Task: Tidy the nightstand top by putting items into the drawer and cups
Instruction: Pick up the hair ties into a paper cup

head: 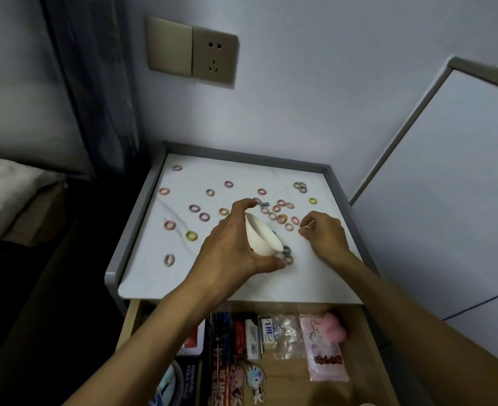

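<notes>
While half-open, left hand (230, 247) around cup (264, 238).

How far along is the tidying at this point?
Done: the drawer is open and already holds packets. In hand: the left hand grips a tilted white cup, and the right hand pinches one small tie beside it. Left: nearly everything, since many hair ties lie scattered across the nightstand top.
</notes>
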{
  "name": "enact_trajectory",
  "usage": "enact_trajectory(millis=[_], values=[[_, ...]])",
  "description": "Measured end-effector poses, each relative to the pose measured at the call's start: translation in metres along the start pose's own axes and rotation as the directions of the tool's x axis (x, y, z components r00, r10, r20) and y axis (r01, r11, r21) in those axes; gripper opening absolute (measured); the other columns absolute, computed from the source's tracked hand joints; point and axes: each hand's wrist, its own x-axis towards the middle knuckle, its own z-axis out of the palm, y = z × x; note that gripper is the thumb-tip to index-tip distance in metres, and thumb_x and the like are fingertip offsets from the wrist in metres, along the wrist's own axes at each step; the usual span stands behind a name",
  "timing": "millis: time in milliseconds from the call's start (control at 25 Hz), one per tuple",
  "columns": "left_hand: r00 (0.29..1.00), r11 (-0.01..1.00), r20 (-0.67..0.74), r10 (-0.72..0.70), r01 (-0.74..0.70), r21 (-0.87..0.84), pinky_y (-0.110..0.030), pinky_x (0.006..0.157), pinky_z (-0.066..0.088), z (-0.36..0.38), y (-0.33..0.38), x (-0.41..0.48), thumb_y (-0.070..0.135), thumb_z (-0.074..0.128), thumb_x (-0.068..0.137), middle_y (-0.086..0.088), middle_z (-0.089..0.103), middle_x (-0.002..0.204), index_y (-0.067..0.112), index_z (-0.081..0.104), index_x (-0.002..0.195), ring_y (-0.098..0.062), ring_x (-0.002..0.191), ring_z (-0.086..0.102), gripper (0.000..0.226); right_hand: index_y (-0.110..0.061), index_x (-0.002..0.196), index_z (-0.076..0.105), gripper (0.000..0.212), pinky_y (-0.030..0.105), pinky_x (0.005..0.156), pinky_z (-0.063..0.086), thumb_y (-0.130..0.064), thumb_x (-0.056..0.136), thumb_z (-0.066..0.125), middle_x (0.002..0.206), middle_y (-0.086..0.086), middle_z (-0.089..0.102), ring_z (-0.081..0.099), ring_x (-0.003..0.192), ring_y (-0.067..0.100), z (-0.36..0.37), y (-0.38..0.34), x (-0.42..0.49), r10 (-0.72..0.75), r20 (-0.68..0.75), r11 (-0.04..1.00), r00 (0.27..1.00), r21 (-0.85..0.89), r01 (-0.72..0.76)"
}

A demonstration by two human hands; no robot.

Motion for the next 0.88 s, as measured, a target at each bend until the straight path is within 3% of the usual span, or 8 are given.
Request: enact_trajectory(millis=[240,280,360,480,560,640,800,880], values=[[1.0,0.999,-0.004,0.001,0.0,0.035,-0.02,0.074,0.038,-0.001,-0.005,-0.003,0.039,0.088,0.062,0.014,0.044,0.115,0.037,0.028,0.142,-0.01,0.1,0.046,0.1,-0.009,0.099,0.069,0.014,0.023,0.072,0.046,-0.009,0.094,0.056,0.102,0.009,0.07,0.062,0.087,0.02,-0.008,0.017,-0.029,-0.068,0.048,0.985,0.997,-0.153,0.074],[1.0,0.999,-0.006,0.002,-0.002,0.039,-0.019,0.071,0.038,-0.001,-0.006,-0.004,0.038,0.088,0.062,0.014,0.045,0.114,0.037,0.028,0.141,-0.01,0.1,0.047,0.099,-0.009,0.097,0.07,0.013,0.019,0.069,0.045,-0.008,0.093,0.058,0.099,0.009,0.07,0.062,0.083,0.017,-0.014,0.015,-0.032,-0.067,0.047,0.992,0.997,-0.106,0.072],[1.0,0.999,0.006,0.003,-0.003,0.044,-0.021,0.073,0.041,0.003,-0.005,-0.005,0.038,0.089,0.062,0.014,0.046,0.113,0.036,0.028,0.141,-0.012,0.101,0.049,0.099,-0.011,0.094,0.071,0.009,0.014,0.064,0.047,-0.008,0.09,0.064,0.091,0.004,0.072,0.063,0.073,0.012,-0.033,0.0,-0.039,-0.064,0.025,0.984,0.998,0.169,0.059],[1.0,0.999,0.024,0.013,-0.014,0.042,-0.027,0.078,0.047,0.011,-0.004,-0.005,0.038,0.09,0.06,0.013,0.052,0.113,0.037,0.029,0.139,-0.013,0.101,0.055,0.1,-0.013,0.093,0.072,0.012,0.028,0.073,0.056,-0.005,0.084,0.071,0.091,0.002,0.073,0.069,0.079,0.016,-0.056,-0.043,-0.058,-0.283,0.123,0.781,0.951,0.605,0.154],[0.999,1.0,0.034,0.023,-0.024,0.015,-0.027,0.082,0.051,0.017,-0.006,-0.003,0.036,0.09,0.059,0.015,0.059,0.113,0.036,0.03,0.138,-0.01,0.1,0.06,0.1,-0.013,0.097,0.074,0.021,0.033,0.078,0.057,0.0,0.081,0.072,0.094,0.004,0.073,0.07,0.085,0.021,-0.056,-0.065,-0.074,-0.473,0.233,0.744,0.85,0.623,0.243],[0.999,1.0,0.037,0.022,-0.022,-0.01,-0.026,0.084,0.051,0.02,-0.008,-0.003,0.033,0.091,0.059,0.018,0.061,0.112,0.034,0.03,0.139,-0.006,0.1,0.062,0.1,-0.012,0.105,0.073,0.031,0.029,0.084,0.056,0.004,0.079,0.071,0.098,0.002,0.073,0.07,0.09,0.015,-0.053,-0.071,-0.08,-0.531,0.278,0.748,0.8,0.598,0.288],[1.0,0.999,0.009,-0.011,0.011,0.031,-0.021,0.075,0.042,0.016,-0.005,-0.005,0.035,0.09,0.061,0.016,0.05,0.109,0.035,0.029,0.14,-0.01,0.099,0.053,0.1,-0.014,0.1,0.074,0.021,0.025,0.076,0.056,-0.002,0.084,0.069,0.098,-0.002,0.074,0.069,0.089,0.011,-0.053,-0.048,-0.065,-0.365,0.092,0.737,0.926,0.636,0.228],[1.0,0.999,-0.015,-0.011,0.012,0.047,-0.024,0.079,0.042,0.011,-0.001,-0.003,0.035,0.09,0.062,0.014,0.047,0.112,0.034,0.029,0.141,-0.011,0.1,0.049,0.1,-0.016,0.104,0.072,0.017,0.027,0.075,0.055,-0.012,0.088,0.068,0.102,-0.005,0.072,0.067,0.093,0.014,-0.042,-0.027,-0.049,-0.181,0.028,0.836,0.983,0.53,0.139]])
